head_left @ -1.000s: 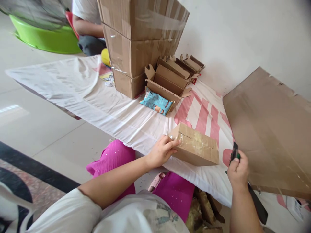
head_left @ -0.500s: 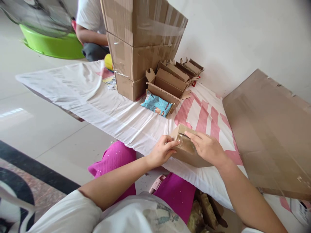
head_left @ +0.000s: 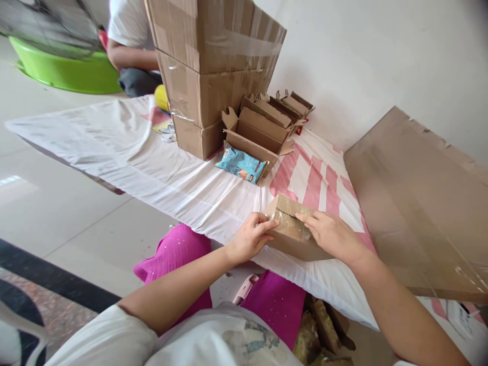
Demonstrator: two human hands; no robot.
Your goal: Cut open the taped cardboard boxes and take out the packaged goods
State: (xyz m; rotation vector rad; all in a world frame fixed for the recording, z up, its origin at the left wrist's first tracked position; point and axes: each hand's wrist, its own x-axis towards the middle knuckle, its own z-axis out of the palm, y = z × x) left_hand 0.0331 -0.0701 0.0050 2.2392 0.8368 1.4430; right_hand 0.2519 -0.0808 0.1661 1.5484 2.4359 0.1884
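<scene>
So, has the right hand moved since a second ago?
Yes: the right hand moved left, away from the large cardboard, and now rests on the small taped box.

Closed brown cardboard box [head_left: 291, 235] at the worktop's [head_left: 190, 189] near edge.
Small, oblong and plain-sided, it rests flat on the white-and-pink cloth [head_left: 244, 206], one long side facing that near edge. Its top flaps lie level; a dark seam runs lengthwise between them, with glossy tape [head_left: 281, 222] wrinkled over the top at one end.
</scene>
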